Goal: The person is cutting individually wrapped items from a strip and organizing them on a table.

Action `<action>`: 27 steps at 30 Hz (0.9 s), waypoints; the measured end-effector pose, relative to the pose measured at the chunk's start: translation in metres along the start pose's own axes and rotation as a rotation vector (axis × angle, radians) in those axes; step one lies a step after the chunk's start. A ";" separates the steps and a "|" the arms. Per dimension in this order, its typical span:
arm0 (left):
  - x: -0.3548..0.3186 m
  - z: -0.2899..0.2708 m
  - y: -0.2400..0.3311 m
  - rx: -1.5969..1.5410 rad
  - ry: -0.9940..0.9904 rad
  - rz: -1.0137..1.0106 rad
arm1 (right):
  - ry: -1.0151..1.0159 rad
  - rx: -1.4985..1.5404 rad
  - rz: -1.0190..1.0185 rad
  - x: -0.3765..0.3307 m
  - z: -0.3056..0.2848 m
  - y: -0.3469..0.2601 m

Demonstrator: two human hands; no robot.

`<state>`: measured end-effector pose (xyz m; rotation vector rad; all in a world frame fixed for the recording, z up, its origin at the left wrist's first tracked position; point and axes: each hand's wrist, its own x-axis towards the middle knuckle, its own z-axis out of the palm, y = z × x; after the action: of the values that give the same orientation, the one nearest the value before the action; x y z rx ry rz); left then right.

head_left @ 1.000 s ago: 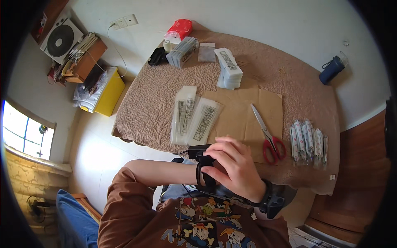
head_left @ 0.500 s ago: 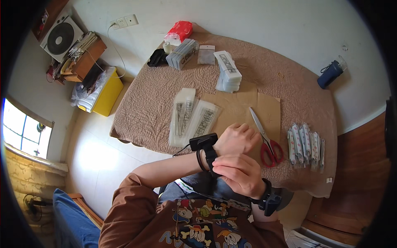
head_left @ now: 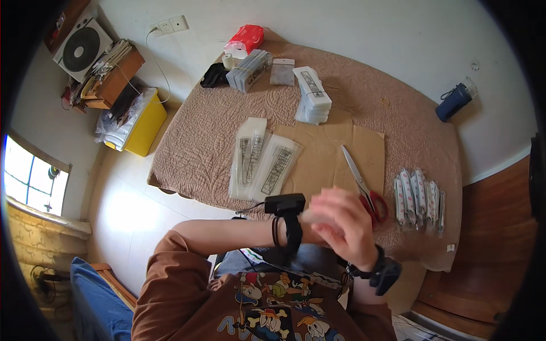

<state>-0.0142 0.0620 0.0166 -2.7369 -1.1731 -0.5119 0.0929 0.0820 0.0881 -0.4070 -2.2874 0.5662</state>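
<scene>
My left forearm reaches across in front of my body, with a black strapped device (head_left: 289, 216) and a dark band at the wrist. Most of my left hand (head_left: 311, 234) is covered, and its fingers cannot be made out. Over it passes my right hand (head_left: 348, 224), somewhat blurred, fingers extended and thumb apart, holding nothing that I can see. A second black device (head_left: 382, 274) is strapped to my right wrist. Just beyond my right hand lie red-handled scissors (head_left: 364, 182), blades pointing away, partly on a flat cardboard sheet (head_left: 318, 156).
Clear printed plastic sleeves (head_left: 264, 162) lie left of the cardboard. A banded stack of sleeves (head_left: 313, 99) stands behind it. Several wrapped patterned packets (head_left: 418, 199) lie at the right. A grey bundle (head_left: 248, 71), red tissue pack (head_left: 244, 41) and blue bottle (head_left: 454, 102) sit farther back.
My right hand has let go of the strap at my left wrist and moved up and right, its fingers straightening. My left hand has lowered toward me and is now mostly covered.
</scene>
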 end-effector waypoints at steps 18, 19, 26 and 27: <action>-0.033 0.005 0.012 -0.320 -0.076 0.494 | -0.336 0.179 0.142 0.011 0.004 -0.018; -0.032 0.003 0.014 -0.378 -0.079 0.465 | -0.281 0.071 0.042 0.011 0.004 -0.025; -0.038 -0.010 0.011 -0.781 -0.095 0.251 | -0.167 -0.108 -0.077 0.010 0.014 -0.036; -0.039 -0.011 0.012 -0.838 -0.097 0.219 | -0.166 -0.059 -0.055 0.008 0.017 -0.034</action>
<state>-0.0337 0.0243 0.0136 -3.5526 -0.7538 -1.0407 0.0705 0.0523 0.0989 -0.3355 -2.4708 0.5231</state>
